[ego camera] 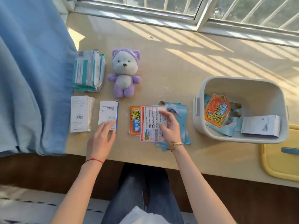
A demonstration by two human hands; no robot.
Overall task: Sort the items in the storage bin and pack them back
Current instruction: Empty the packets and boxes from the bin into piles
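Head view.

A: What are the hands doing?

B: The left hand (101,138) lies flat, fingers straight, tips touching the small white box (108,117). The right hand (169,126) is loosely spread, fingertips on the stack of packets (152,123).

A: Where's the bin?

B: The storage bin (210,81) sits right of those fingers, with packets and a box inside. The purple teddy (123,72) is beyond the fingertips.

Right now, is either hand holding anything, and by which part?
Nothing is held. The left hand rests straight fingers on the small box's near end; the right hand lies over the packets.
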